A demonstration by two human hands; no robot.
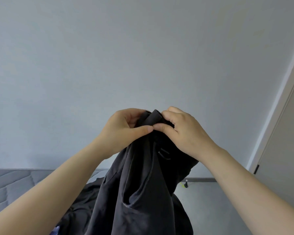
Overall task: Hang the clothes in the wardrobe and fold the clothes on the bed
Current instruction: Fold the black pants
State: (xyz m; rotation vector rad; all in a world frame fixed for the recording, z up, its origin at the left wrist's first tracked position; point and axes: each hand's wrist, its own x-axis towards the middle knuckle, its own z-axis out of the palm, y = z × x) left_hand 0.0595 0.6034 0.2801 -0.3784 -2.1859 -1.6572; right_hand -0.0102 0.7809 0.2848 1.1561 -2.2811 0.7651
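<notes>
Head view: holds a dark garment [143, 192] aloft, left hand [126, 128] and right hand [182, 131] each pinching its bunched top edge, thumbs meeting. Hangs straight down below both hands, above the bed [15, 184]. Seems mid-task: neither folded nor hung yet, with more dark clothing [81, 200] heaped below the left forearm.

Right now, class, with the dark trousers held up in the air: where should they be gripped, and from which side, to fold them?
Grip the trousers at the bunched top edge, one hand from each side, thumbs toward you, as the left hand and right hand pinch it. The cloth hangs straight down from there, so sliding the hands apart should spread it flat.
</notes>
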